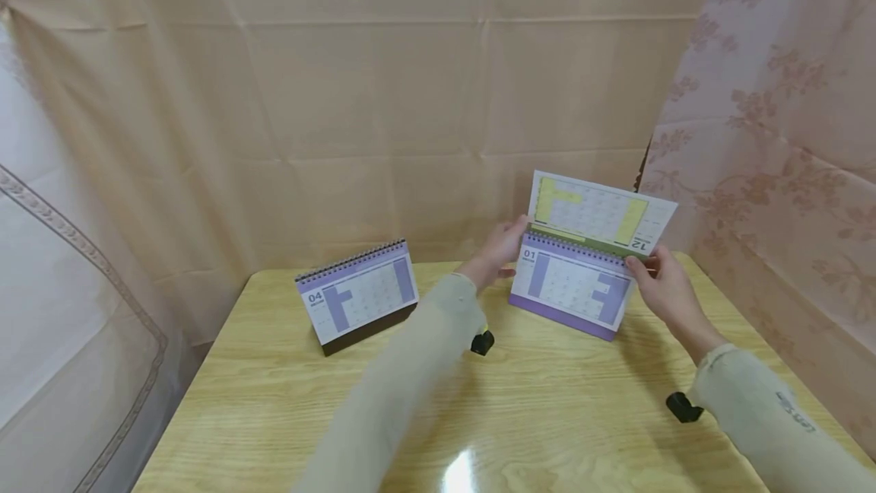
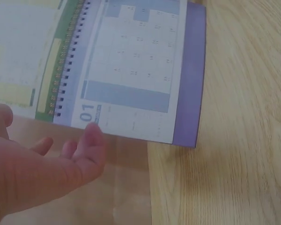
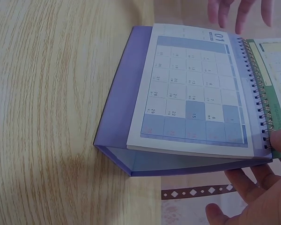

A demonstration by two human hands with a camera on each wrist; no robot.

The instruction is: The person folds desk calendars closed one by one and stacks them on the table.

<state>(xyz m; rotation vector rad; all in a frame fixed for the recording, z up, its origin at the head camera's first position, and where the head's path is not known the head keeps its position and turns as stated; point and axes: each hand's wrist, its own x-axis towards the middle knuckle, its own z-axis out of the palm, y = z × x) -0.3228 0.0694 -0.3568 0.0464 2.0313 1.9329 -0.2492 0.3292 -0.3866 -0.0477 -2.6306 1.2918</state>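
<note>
A purple-based desk calendar (image 1: pixel 575 280) stands at the back right of the table, its lower page showing 01. Above its spiral binding (image 3: pixel 258 93), a sheet marked 12 (image 1: pixel 595 208), yellow and green, is turned up and leans back. My right hand (image 1: pixel 667 291) grips the calendar at the binding's right end, thumb in front and fingers behind. At the upper left corner is my left hand (image 1: pixel 499 249), its fingers loosely spread at the edge of the sheets. One fingertip (image 2: pixel 92 133) overlaps the 01 page's edge in the left wrist view.
A second desk calendar (image 1: pixel 366 295), with a dark base and a page showing 04, stands left on the wooden table (image 1: pixel 547 417). Beige cloth (image 1: pixel 376 97) hangs behind the table; a flowered pink cloth (image 1: pixel 787 135) hangs on the right.
</note>
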